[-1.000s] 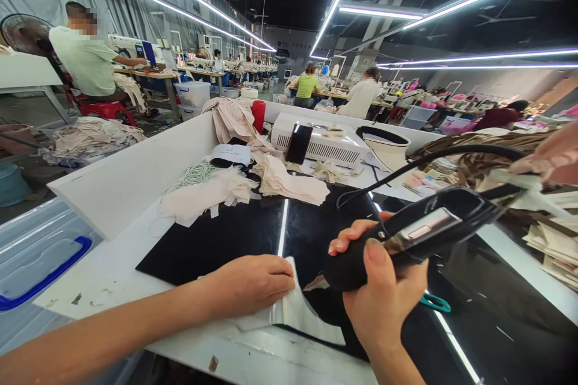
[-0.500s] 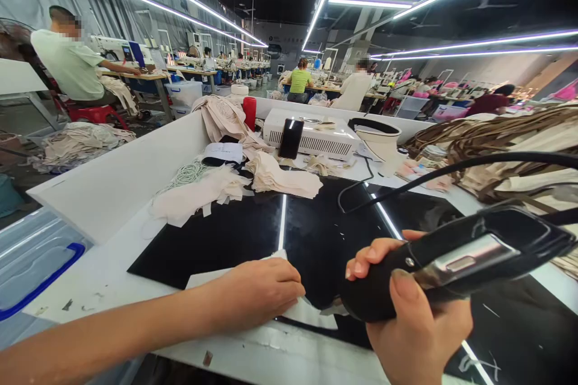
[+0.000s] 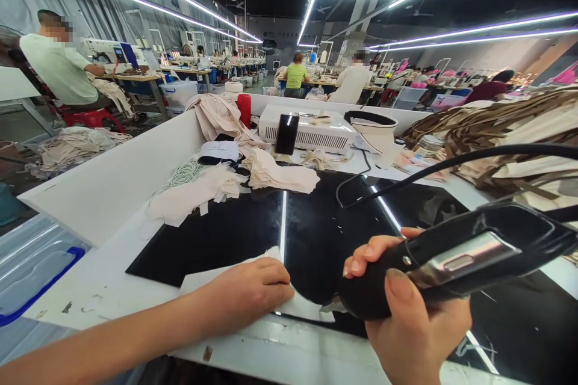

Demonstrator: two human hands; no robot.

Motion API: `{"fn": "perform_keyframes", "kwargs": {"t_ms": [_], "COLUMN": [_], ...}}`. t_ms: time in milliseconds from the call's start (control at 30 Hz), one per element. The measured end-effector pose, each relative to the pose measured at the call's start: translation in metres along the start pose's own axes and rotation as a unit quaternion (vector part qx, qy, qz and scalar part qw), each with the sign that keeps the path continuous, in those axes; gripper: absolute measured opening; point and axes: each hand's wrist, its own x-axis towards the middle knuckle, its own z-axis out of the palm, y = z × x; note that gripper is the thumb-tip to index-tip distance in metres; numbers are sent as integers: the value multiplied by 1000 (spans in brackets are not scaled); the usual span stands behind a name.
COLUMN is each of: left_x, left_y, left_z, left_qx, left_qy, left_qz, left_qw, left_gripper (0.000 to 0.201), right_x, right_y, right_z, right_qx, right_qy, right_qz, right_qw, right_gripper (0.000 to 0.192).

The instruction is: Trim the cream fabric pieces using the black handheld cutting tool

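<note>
Right hand (image 3: 418, 325), near right, is clamped around the rounded butt of a black handheld electric tool (image 3: 451, 258), thumb on top and fingertips curled over the far side; the body of the tool, with a silver plate on its side, slants up and away to the right, and its black cord (image 3: 451, 162) loops back over the table toward the far middle. Left hand (image 3: 246, 292), near centre, lies palm down with fingers together, pressing flat a pale cut piece of fabric (image 3: 300, 308) on the black mat (image 3: 235, 234). That piece sits at the near edge of the mat, mostly covered by the left hand, its right-hand corner showing just below and beside the nose of the tool; whether the nose touches the fabric cannot be told from this view.

Progress, judged from the layout: one piece is under the hands, held and lined up but showing no clear mark of work yet. A heap of beige fabric pieces (image 3: 203, 192) and a second folded stack (image 3: 277, 175) lie at the far left of the mat, well apart from both hands. Whether these are finished or waiting cannot be told.

Background items: a white machine box (image 3: 316, 132) with a dark phone (image 3: 288, 133) leaning on it, a red spool (image 3: 244, 110), and a white side wall (image 3: 112, 180) along the left of the table. Other people sit at benches far off.
</note>
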Motion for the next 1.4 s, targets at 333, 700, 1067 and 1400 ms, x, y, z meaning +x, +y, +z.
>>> {"fn": "perform_keyframes", "kwargs": {"t_ms": [333,700,1067,1400], "left_x": [-2,-3,-3,-3], "left_y": [2,6,5,7], "left_z": [-2,-4,0,1], "left_qx": [19,11,11,13], "left_qy": [5,18,15,15], "left_qz": [15,11,6,0], "left_qw": [1000,1000,1000,1000], "left_gripper": [18,18,18,20], "right_x": [0,6,13,10], "right_y": [0,1,22,23], "right_z": [1,12,45,45], "right_qx": [-8,14,48,46], "right_qy": [4,37,26,13], "right_qz": [-2,10,35,34], "right_qw": [1000,999,998,998], "right_gripper": [37,39,39,37]}}
